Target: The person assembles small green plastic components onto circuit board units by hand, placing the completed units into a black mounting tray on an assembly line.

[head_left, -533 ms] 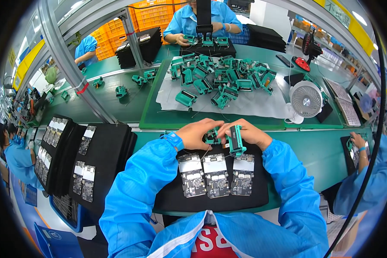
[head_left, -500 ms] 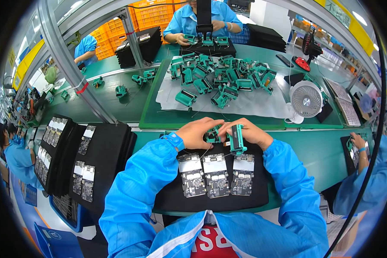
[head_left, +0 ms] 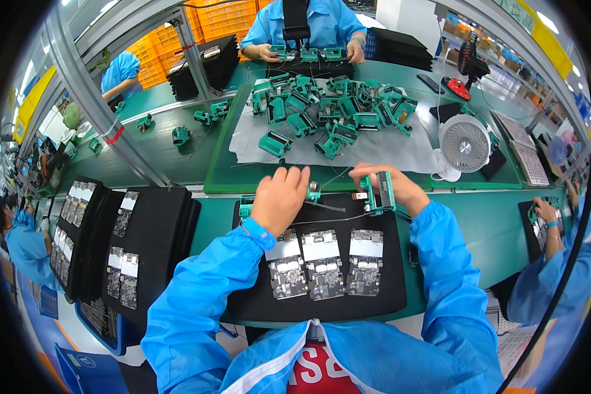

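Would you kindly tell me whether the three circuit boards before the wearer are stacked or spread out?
Spread out: the circuit boards lie side by side on the black pad, all visible.

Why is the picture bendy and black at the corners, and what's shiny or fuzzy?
Head view: its fisheye lens bends straight edges and leaves black corners; head view: the ceiling lamp glares white, upper right; head view: the middle circuit boards and green frame in the right hand look fairly clear, while the co-worker at the far left rim looks fuzzy.
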### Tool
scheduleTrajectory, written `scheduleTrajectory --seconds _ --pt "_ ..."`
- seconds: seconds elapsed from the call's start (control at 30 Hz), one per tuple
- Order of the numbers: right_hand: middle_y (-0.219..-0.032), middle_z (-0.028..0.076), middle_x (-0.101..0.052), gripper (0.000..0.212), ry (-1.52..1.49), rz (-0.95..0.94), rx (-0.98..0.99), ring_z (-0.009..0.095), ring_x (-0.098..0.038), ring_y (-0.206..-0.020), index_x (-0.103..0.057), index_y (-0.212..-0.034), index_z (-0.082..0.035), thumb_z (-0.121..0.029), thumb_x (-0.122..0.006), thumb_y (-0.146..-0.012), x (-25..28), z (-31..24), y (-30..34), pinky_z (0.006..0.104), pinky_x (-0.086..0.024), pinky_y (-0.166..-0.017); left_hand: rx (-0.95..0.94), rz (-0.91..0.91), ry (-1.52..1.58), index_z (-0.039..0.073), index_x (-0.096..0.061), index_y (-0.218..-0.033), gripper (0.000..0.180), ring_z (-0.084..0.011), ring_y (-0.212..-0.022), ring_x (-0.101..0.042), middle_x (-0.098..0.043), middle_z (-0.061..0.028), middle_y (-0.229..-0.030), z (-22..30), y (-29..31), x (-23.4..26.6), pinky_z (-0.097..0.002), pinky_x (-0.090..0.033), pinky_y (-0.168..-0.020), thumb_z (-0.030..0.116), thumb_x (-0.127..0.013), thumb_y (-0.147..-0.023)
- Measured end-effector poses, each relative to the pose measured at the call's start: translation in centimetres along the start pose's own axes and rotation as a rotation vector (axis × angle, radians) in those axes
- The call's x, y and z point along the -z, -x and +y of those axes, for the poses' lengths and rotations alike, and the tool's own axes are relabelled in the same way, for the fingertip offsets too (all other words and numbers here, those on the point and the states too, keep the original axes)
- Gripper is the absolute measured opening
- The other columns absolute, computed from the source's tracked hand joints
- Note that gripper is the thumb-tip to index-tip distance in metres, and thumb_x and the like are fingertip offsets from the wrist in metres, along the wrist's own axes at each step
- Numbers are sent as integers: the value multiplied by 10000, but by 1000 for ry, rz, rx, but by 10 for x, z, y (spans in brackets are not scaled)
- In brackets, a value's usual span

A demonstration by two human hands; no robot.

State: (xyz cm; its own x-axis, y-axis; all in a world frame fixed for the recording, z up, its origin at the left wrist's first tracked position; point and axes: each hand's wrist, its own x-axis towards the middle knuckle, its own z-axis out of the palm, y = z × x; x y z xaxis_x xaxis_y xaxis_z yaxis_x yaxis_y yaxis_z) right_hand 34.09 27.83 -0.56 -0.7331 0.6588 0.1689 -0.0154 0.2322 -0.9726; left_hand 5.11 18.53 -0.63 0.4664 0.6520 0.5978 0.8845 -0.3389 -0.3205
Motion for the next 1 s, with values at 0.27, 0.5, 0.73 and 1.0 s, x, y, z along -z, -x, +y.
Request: scheduleTrajectory --seconds 0.27,0.5,0.73,1.0 --pt "-1088 132 -702 284 -472 -516 -288 233 -708 -953 -690 -1083 -8 -152 -809 -869 6 22 -45 381 -586 -871 -49 -335 284 7 -670 -1231 735 -269 -941 -594 -578 -88 -1010 0 11 55 -411 -443 -810 514 -805 -717" --pt "-1176 126 -678 235 -184 -567 -63 228 -656 -1069 -756 -1041 -6 -199 -776 -908 3 36 -55 369 -534 -936 111 -438 847 78 -608 -1379 746 -348 -1121 -612 -659 -173 -1159 -17 -43 72 -459 -448 -966 490 -813 -792" --pt "-1120 67 -673 512 -340 -274 -213 164 -627 -1057 -644 -1219 -45 -444 -764 -921 -1 25 -15 332 -542 -888 -16 -105 956 96 -520 -1426 796 -357 -1255 -521 -576 -153 -1323 43 -59 8 -468 -429 -1041 273 -875 -736" --pt "-1138 83 -685 380 -212 196 -338 160 -713 -870 -592 -1309 -22 -263 -642 -1019 -3 -27 50 306 -602 -686 232 -138 1431 44 -488 -1313 583 -217 -1138 -653 -612 -139 -1227 67 -67 9 -365 -531 -953 48 -776 -806"
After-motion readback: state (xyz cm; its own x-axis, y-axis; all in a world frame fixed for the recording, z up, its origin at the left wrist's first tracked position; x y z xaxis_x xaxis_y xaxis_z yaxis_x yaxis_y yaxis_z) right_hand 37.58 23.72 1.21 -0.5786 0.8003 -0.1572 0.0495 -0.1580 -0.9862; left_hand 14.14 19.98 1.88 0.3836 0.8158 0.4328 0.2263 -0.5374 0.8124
